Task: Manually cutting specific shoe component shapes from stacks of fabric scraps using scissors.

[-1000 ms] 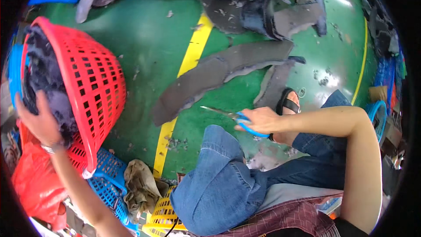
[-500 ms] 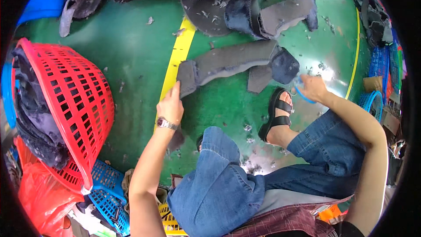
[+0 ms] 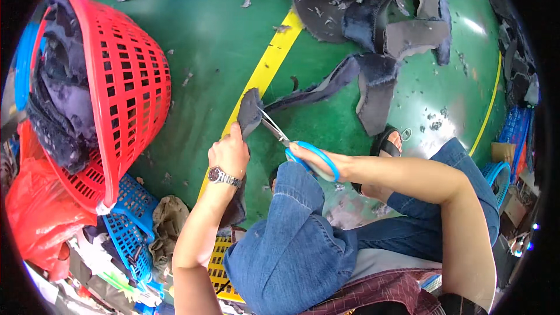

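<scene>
My left hand (image 3: 229, 153), with a metal watch on its wrist, is closed on the near left end of a long dark grey fabric piece (image 3: 249, 114). From there the fabric runs right as a twisted, fuzzy-edged strip to a wider flap near my sandaled foot. My right hand (image 3: 322, 162) has its fingers in the blue handles of a pair of scissors (image 3: 281, 136). The blades point up and left, and their tips meet the fabric just right of my left hand. Whether the blades have cut through there, I cannot tell.
More grey fabric pieces (image 3: 402, 38) lie heaped on the green floor at the far side. A tilted red basket (image 3: 131, 76) at left holds dark cloth. Beside it are a red plastic bag (image 3: 44, 198) and a blue basket (image 3: 131, 221). Lint dots the floor.
My right hand has swung left with the scissors, from the fabric's right end to beside my left hand. The strip has twisted and its right flap hangs differently. The view has shifted.
</scene>
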`<state>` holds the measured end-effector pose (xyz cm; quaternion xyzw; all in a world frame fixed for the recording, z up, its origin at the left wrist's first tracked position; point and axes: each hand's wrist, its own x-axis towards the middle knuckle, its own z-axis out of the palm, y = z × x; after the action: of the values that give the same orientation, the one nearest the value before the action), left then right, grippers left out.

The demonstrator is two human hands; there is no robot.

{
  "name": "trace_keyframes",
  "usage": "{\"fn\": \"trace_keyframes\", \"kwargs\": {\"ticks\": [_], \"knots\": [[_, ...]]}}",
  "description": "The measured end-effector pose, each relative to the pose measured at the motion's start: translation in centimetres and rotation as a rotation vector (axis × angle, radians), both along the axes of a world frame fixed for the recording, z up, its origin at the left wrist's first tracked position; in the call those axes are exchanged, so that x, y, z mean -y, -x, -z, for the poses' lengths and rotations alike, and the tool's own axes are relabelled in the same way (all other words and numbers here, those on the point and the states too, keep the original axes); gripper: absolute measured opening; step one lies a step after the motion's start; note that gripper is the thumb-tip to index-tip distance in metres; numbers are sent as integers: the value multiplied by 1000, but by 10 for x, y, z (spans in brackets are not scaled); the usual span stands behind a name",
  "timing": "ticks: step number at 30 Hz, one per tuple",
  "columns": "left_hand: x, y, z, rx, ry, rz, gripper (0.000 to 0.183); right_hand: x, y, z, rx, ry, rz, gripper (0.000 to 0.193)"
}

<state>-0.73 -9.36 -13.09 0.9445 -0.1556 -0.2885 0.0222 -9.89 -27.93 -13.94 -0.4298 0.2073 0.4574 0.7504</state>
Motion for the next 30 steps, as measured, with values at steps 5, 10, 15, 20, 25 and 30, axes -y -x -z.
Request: {"fn": "trace_keyframes", "kwargs": {"ticks": [5, 10, 15, 20, 25, 30], "knots": [[-9, 10, -7, -23, -1, -71, 38, -23, -4, 4, -82, 53, 100, 54], [-18, 12, -4, 1, -12, -177, 36, -29, -14, -1, -27, 281, -190, 57], [-43, 5, -7, 2, 77, -207, 37, -20, -11, -4, 118, 487, -403, 58], [-96, -19, -48, 79, 222, -247, 35, 50, 10, -19, 158, 428, -409, 56], [16, -43, -67, -505, 462, 349, 22, 153, 23, -31, 105, 961, -709, 70], [105, -61, 73, 25, 630, 378, 19, 154, -1, -8, 237, 1185, -719, 75]]}}
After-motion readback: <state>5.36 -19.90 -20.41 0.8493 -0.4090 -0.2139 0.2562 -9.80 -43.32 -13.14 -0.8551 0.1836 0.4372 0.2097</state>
